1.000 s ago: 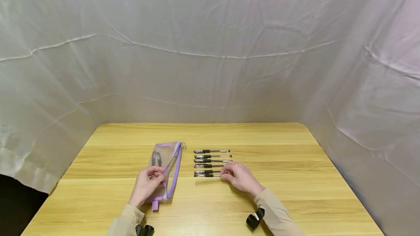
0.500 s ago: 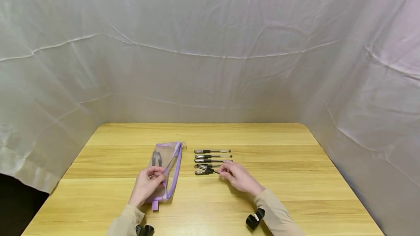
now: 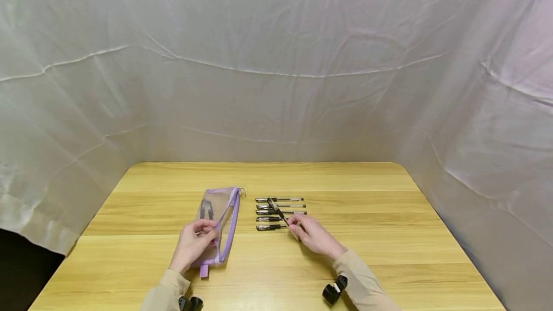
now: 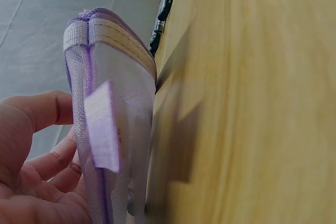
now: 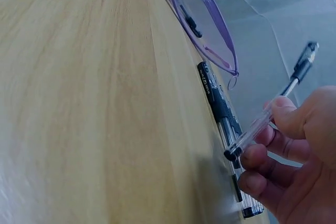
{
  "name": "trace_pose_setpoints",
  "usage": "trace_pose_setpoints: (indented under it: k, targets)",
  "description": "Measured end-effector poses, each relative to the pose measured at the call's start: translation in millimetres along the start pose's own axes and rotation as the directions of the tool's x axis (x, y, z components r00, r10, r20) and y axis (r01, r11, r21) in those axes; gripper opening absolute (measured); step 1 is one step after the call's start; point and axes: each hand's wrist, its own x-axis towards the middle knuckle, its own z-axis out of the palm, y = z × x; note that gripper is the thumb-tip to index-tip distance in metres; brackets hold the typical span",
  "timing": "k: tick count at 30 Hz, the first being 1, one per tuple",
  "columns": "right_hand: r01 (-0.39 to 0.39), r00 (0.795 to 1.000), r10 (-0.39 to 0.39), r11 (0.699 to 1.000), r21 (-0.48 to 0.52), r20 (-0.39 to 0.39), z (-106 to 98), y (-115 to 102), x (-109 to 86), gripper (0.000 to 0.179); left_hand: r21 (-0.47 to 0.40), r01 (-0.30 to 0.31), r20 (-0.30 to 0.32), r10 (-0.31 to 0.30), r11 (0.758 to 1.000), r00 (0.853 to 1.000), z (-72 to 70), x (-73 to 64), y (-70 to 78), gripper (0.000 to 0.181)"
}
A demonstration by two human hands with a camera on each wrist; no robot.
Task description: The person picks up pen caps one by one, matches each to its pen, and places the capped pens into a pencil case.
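My right hand (image 3: pixel 315 236) pinches a clear-barrelled pen with a black cap (image 5: pixel 265 119) between thumb and fingers. The pen is tilted, its capped end raised and pointing away over the row of pens (image 3: pixel 268 228). On the left side, my left hand (image 3: pixel 195 244) pinches the edge of a purple-trimmed mesh zipper pouch (image 3: pixel 233 227), whose opening gapes towards the pens. Inside the pouch, dark pen caps (image 3: pixel 206 209) show through the mesh. In the left wrist view, the thumb and fingers hold the pouch's rim beside its purple tab (image 4: pixel 103 128).
Several black-capped pens lie side by side across the wooden table (image 3: pixel 367 196), right of the pouch. A small metal ring (image 3: pixel 242 192) hangs at the pouch's far corner. Pale fabric (image 3: pixel 276 100) surrounds the table's back and sides.
My right hand has lifted the nearest pen off the table and swung its capped end up and away. The left hand and the pouch have stayed in place.
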Motion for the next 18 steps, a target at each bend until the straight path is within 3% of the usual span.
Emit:
trace_pose_setpoints:
  k: [11,14,18]
  targets:
    - [-0.012,1.0,0.006,0.977,0.211,0.028,3.7,1.1,0.9,0.019,-0.016,0.004,0.001,-0.004,1.0,1.0,-0.4,-0.8,1.0,0.023]
    - [-0.058,0.998,0.045,0.95,0.306,0.05,4.8,0.8,1.5,0.026,-0.012,0.003,-0.001,-0.003,1.0,1.0,-0.4,-1.0,1.2,0.023]
    - [-0.138,0.99,0.114,0.886,0.443,0.081,6.6,0.7,3.1,0.033,-0.008,0.0,-0.002,0.0,1.0,1.0,-0.3,-1.5,1.7,0.023]
